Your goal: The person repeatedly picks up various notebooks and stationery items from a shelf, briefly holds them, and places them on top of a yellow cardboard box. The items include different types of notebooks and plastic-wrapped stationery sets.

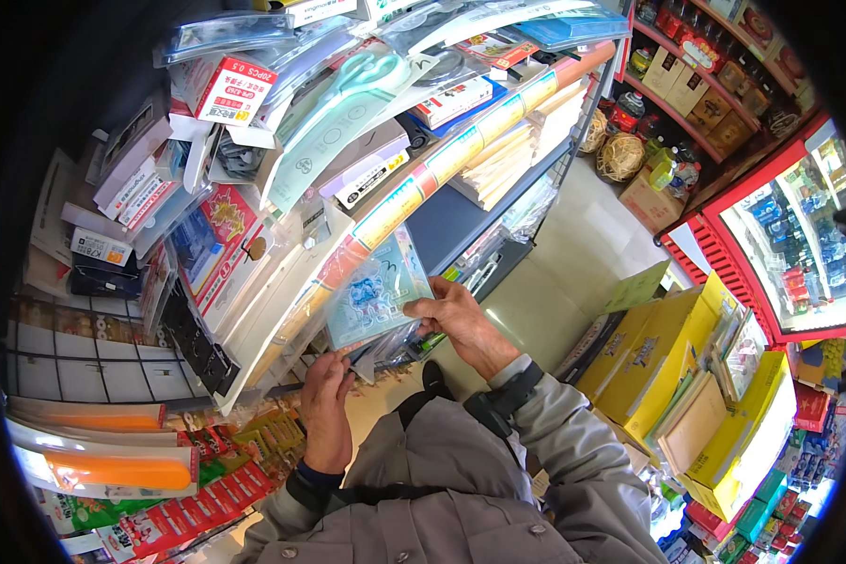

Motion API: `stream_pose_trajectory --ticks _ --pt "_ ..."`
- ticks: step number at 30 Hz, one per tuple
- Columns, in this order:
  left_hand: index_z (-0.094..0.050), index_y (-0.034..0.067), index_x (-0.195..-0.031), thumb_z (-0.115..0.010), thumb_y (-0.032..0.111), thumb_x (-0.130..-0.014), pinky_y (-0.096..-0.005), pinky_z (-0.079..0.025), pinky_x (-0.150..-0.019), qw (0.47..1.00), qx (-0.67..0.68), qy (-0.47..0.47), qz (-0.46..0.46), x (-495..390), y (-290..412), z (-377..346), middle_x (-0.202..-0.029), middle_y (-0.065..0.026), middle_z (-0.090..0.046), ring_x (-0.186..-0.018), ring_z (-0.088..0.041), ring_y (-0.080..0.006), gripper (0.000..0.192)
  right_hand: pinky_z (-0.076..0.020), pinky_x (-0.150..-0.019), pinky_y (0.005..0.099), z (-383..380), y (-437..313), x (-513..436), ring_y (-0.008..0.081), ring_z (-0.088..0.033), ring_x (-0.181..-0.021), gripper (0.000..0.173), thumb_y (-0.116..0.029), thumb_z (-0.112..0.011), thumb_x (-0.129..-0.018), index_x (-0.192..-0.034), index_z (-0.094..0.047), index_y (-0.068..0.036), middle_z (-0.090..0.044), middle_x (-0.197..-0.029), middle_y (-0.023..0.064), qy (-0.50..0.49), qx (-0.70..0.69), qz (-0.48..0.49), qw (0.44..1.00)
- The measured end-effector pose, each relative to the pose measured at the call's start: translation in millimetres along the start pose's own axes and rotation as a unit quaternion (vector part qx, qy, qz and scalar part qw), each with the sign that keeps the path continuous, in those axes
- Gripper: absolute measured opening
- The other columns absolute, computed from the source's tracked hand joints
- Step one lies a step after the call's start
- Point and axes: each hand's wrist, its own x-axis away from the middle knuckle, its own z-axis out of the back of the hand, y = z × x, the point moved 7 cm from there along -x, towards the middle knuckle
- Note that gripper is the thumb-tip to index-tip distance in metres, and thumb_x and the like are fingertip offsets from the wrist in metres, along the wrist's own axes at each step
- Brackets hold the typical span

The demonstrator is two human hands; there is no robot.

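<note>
A light-blue booklet or card pack (374, 292) with a cartoon figure on its cover lies at the front of the shelf, below the price strip (409, 187). My right hand (469, 324) grips its right edge, the thumb on top and the fingers bent beneath. My left hand (328, 405) is near its lower left corner. Its fingertips come together by some clear plastic film (366, 363); whether they pinch it is unclear. On the shelf above are mint-green scissors (366, 74) in a blister pack and a red-and-white box (233, 92).
Stacked paper goods (497, 162) fill the lower shelf. Hanging red snack packets (190, 504) and an orange packaged item (116, 471) are at lower left. Yellow cartons (627, 352) stand on the right, before a red-framed drinks cooler (782, 225). A tiled aisle floor (592, 233) runs between.
</note>
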Motion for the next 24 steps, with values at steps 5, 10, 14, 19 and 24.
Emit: stream_pose_trajectory --ticks 5,10,14,19,24 --pt "-0.052 0.004 -0.134 -0.057 0.033 -0.106 -0.0404 -0.042 -0.112 0.989 0.092 -0.048 0.109 5.9 -29.3 3.1 -0.133 -0.0133 -0.058 -0.131 -0.053 -0.0255 0.041 -0.0517 -0.066 0.0276 7.2 2.0 8.9 0.0119 -0.058 -0.073 0.042 -0.021 -0.074 -0.080 -0.112 -0.066 0.005 -0.067 -0.094 0.0052 -0.026 -0.040 -0.007 0.999" --pt "-0.049 0.004 -0.139 -0.057 0.042 -0.106 -0.0424 -0.042 -0.116 0.921 0.310 -0.122 0.200 -8.5 -40.7 -15.6 -0.137 -0.0149 -0.058 -0.134 -0.052 -0.0296 0.052 -0.0532 -0.067 0.0290 9.5 6.6 24.5 0.0141 -0.061 -0.077 0.044 -0.019 -0.070 -0.082 -0.117 -0.063 0.007 -0.067 -0.099 0.0073 -0.037 -0.097 -0.017 0.994" --pt "-0.046 0.005 -0.148 -0.059 0.040 -0.105 -0.0431 -0.044 -0.114 0.915 0.315 -0.190 0.166 -16.7 -38.4 -30.1 -0.143 -0.0129 -0.058 -0.130 -0.057 -0.0299 0.057 -0.0532 -0.068 0.0295 14.7 2.8 57.2 0.0153 -0.063 -0.083 0.045 -0.016 -0.069 -0.083 -0.120 -0.061 0.008 -0.068 -0.101 0.0083 -0.054 -0.099 -0.010 0.994" --pt "-0.043 0.003 -0.150 -0.062 0.022 -0.097 -0.0454 -0.048 -0.109 0.955 0.106 -0.265 0.087 -16.9 -29.9 -60.1 -0.142 -0.0127 -0.058 -0.130 -0.058 -0.0297 0.059 -0.0553 -0.082 0.0336 42.9 -7.0 108.5 0.0176 -0.064 -0.097 0.065 -0.012 -0.071 -0.081 -0.141 -0.051 0.006 -0.069 -0.113 0.0104 -0.073 -0.034 0.003 0.997" --pt "-0.038 0.006 -0.153 -0.060 0.025 -0.095 -0.0459 -0.047 -0.109 0.937 0.149 -0.304 0.084 -6.6 -23.5 -104.9 -0.145 -0.0111 -0.055 -0.130 -0.057 -0.0281 0.065 -0.0411 -0.114 0.0386 54.4 -24.9 156.3 0.0243 -0.051 -0.133 0.079 -0.026 -0.077 -0.091 -0.154 -0.037 0.001 -0.052 -0.147 0.0139 -0.014 -0.064 0.077 0.995"
